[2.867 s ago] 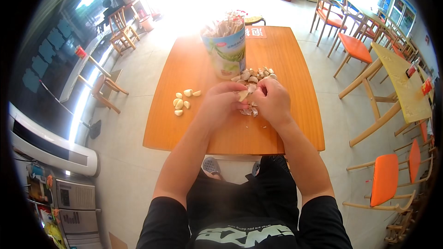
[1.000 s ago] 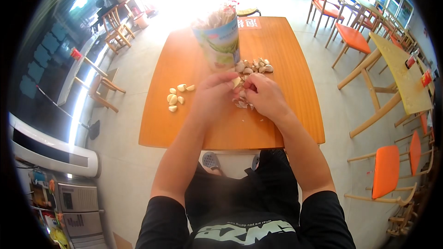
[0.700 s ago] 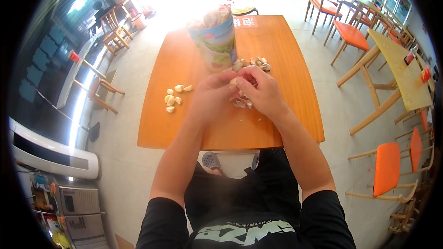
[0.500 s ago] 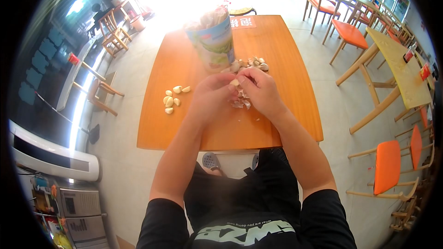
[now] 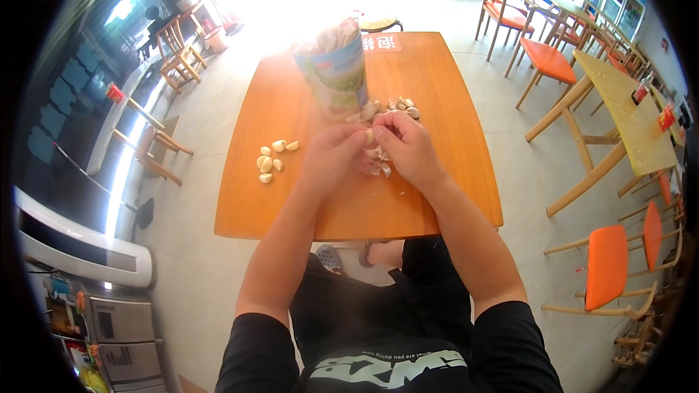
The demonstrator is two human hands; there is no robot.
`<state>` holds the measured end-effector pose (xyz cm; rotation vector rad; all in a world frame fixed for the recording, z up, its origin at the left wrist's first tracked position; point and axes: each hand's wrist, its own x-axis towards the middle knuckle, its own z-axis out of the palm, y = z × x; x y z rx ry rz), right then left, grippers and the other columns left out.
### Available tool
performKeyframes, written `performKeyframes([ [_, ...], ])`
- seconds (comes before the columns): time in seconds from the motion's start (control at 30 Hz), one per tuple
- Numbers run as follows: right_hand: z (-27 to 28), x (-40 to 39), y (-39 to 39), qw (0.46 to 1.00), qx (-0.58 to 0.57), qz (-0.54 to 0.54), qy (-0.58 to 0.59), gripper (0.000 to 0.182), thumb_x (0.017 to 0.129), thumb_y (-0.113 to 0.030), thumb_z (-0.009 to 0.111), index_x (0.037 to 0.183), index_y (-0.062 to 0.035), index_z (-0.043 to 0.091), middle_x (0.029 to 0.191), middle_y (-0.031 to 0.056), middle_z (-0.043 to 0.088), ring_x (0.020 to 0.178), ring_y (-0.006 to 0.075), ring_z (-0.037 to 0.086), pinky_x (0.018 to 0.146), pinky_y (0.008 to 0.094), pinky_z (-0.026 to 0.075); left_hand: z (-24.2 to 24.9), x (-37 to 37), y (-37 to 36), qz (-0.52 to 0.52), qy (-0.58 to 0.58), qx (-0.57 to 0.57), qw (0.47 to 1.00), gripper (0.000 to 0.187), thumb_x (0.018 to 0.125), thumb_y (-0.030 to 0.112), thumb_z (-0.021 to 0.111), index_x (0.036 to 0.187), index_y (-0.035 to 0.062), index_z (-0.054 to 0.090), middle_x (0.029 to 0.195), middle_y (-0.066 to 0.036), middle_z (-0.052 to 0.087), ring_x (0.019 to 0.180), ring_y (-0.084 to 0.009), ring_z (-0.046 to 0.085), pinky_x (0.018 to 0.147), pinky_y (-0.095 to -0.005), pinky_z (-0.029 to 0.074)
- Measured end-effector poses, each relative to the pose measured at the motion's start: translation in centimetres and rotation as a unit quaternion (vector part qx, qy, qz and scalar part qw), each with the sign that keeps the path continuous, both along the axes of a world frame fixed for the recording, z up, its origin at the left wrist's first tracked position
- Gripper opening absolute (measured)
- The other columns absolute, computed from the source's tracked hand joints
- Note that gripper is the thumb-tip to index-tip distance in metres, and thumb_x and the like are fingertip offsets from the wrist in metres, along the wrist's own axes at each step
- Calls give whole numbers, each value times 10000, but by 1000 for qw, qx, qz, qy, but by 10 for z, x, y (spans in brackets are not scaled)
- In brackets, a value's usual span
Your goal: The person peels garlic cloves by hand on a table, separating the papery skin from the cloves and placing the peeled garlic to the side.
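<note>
A pale garlic clove (image 5: 369, 134) is pinched between my two hands above the wooden table (image 5: 342, 211). My left hand (image 5: 336, 151) grips it from the left with fingers closed. On its other side, the fingertips of my right hand (image 5: 405, 147) are closed on the clove too. Papery garlic skins (image 5: 378, 162) lie on the tabletop under and between the hands. Just beyond them is a pile of unpeeled garlic cloves (image 5: 399, 107). Several peeled garlic cloves (image 5: 267, 164) sit in a loose group to the left of my left hand.
A tall printed bag (image 5: 331, 73) stands at the table's far side, beside a red sign (image 5: 381, 43). Behind the table is a round stool (image 5: 380, 24). Orange-seated chairs (image 5: 550, 60) and a yellowish table (image 5: 637, 116) stand to the right.
Both hands stay together on the clove, with slight finger movement. The view has shifted a little, and a second foot now shows beneath the table.
</note>
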<state>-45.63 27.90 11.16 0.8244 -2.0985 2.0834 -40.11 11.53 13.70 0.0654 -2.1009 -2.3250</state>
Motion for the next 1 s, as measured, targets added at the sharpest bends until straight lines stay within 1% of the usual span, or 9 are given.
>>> performKeyframes([
  [0.03, 2, 1, 0, 1000, -1, 0, 0, 102, 944, -74, 628, 978, 22, 616, 862, 67, 660, 785, 107, 614, 705, 275, 518, -2, -1, -2, -1, 6, -18, 1000, 237, 1010, 184, 605, 1126, -14, 664, 925, -90, 703, 719, -130, 651, 639, -272, 558],
  [0.17, -2, 1, -2, 999, -35, 18, -25, 104, 941, -60, 624, 1007, 18, 603, 876, 79, 657, 804, 123, 630, 720, 279, 529, -3, -1, -4, -5, 11, -10, 1000, 247, 1007, 180, 604, 1136, -21, 665, 948, -102, 706, 717, -132, 649, 646, -270, 558],
  [0.23, -4, 0, -5, 997, -57, 33, -31, 108, 940, -54, 622, 1020, 16, 601, 888, 77, 657, 810, 127, 634, 724, 279, 533, 0, 1, -4, -7, -3, 38, 999, 259, 1011, 168, 588, 1157, -35, 659, 961, -107, 705, 737, -141, 663, 662, -273, 566],
  [0.27, -3, 1, -4, 998, -47, 27, -23, 109, 937, -47, 622, 1025, 13, 603, 900, 74, 657, 812, 127, 632, 726, 277, 533, 1, 2, -4, -3, -2, 37, 999, 259, 1011, 168, 588, 1157, -35, 659, 961, -107, 705, 737, -141, 663, 662, -273, 566],
  [0.33, 0, 2, -3, 999, -37, 24, -14, 111, 933, -41, 622, 1031, 9, 604, 913, 70, 657, 815, 128, 631, 727, 276, 533, 0, 2, -5, -26, -6, 82, 996, 266, 1016, 141, 566, 1182, -51, 646, 966, -107, 703, 774, -156, 683, 692, -285, 582],
  [0.5, 4, 5, -2, 1000, 3, 2, -3, 114, 926, -23, 620, 1036, 5, 612, 906, 59, 650, 816, 122, 617, 728, 272, 522, -8, -1, -8, -37, 6, 70, 997, 269, 1012, 89, 543, 1227, -47, 630, 983, -110, 700, 813, -170, 697, 742, -299, 598],
  [0.73, 3, 4, -4, 999, -16, -10, 35, 112, 925, -19, 615, 1036, 2, 618, 897, 54, 646, 801, 122, 610, 722, 272, 517, -5, -3, -9, -36, -9, 121, 992, 288, 1005, 67, 555, 1268, -29, 619, 1036, -103, 698, 883, -168, 697, 796, -298, 601],
  [0.83, 6, 7, -2, 1000, 1, 8, 17, 129, 914, -22, 628, 1040, 2, 625, 902, 54, 645, 798, 123, 609, 717, 273, 515, -1, 0, -4, -35, -2, 116, 993, 292, 992, 72, 587, 1263, -30, 621, 1037, -99, 701, 878, -168, 700, 787, -297, 603],
  [1.0, -1, 3, -3, 999, 12, -22, 38, 183, 873, -34, 683, 1050, -6, 642, 918, 61, 655, 777, 119, 611, 667, 273, 506, -5, -2, -11, -20, -8, 141, 990, 278, 972, 76, 619, 1225, -40, 629, 1002, -111, 708, 821, -180, 710, 745, -299, 609],
])
